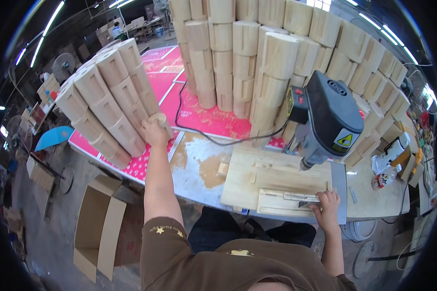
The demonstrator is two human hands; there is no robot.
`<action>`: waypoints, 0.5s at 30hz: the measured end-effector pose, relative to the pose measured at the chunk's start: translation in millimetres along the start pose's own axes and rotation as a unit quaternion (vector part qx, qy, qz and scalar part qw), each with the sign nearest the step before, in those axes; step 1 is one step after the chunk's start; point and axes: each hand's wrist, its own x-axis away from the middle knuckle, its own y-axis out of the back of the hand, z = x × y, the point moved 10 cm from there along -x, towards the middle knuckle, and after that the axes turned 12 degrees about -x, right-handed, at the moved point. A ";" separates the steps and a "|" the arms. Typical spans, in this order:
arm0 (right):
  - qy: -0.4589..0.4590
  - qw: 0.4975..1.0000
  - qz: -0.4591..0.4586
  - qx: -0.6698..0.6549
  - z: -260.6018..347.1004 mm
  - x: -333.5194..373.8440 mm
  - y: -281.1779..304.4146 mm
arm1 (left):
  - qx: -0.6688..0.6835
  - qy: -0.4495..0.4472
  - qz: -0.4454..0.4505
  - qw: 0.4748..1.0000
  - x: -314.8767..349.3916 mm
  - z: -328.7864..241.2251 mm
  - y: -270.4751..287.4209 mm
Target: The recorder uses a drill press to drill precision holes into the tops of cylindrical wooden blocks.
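With my left arm stretched out, my left hand (155,133) is closed on a short round wooden block (161,121) beside the left-hand stack of wooden blocks (107,99). Those stacked blocks are pale, rounded and slotted. My right hand (328,206) grips the right end of a wooden jig (277,202) made of a board and strips, close to the front edge of the table. A small dark metal piece shows by its thumb; whether that hand holds it is unclear. Over the baseboard (238,182) stands a dark grey bench drill (332,121), its chuck above the jig.
Tall columns of wooden blocks (247,63) rise behind the drill, along the pink table covering (204,116). A black cable (218,142) crosses the table. Sawdust (211,172) lies left of the baseboard. A bottle (386,177) stands at right; an open cardboard box (99,225) sits below left.
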 end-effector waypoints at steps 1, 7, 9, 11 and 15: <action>-0.002 1.000 0.007 -0.002 0.0 0.6 -0.2 | 0.008 -0.005 -0.006 1.000 -2.4 -7.4 -4.1; 0.000 1.000 -0.003 -0.009 5.0 -0.5 3.8 | -0.089 0.017 0.044 0.995 -6.6 -53.5 14.3; -0.002 1.000 0.003 -0.012 4.8 -2.9 1.1 | 0.019 -0.030 0.001 0.999 -25.4 -90.2 41.2; -0.002 1.000 0.000 -0.010 3.2 -3.8 0.9 | 0.198 -0.066 -0.061 0.976 -59.6 -139.4 88.0; -0.008 1.000 -0.008 -0.013 -0.4 -4.4 3.2 | 0.431 -0.151 -0.106 0.883 -138.8 -235.6 157.1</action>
